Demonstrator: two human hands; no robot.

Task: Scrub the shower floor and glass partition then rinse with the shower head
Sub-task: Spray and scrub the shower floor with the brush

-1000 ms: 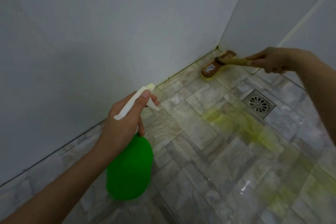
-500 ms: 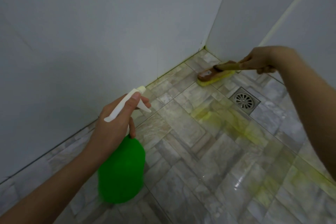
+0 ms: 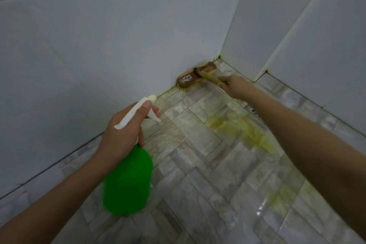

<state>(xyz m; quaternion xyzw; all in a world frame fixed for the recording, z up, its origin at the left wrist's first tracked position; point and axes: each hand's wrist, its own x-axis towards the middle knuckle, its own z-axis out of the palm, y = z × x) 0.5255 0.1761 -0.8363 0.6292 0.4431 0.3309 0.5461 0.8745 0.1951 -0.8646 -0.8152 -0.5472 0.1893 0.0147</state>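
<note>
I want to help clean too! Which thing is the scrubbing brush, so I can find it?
Look where the two white walls meet the grey floor tiles. The scrub brush lies there against the wall, its long handle held by the right hand. It is brown wood with yellow bristles, unlike the green spray bottle in the left hand.

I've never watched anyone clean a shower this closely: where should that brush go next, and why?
Probably drag the scrub brush, held in the right hand, back from the wall corner toward the yellow-green cleaner patch on the floor tiles. The brush sits against the wall base, while that patch looks unscrubbed.
</note>
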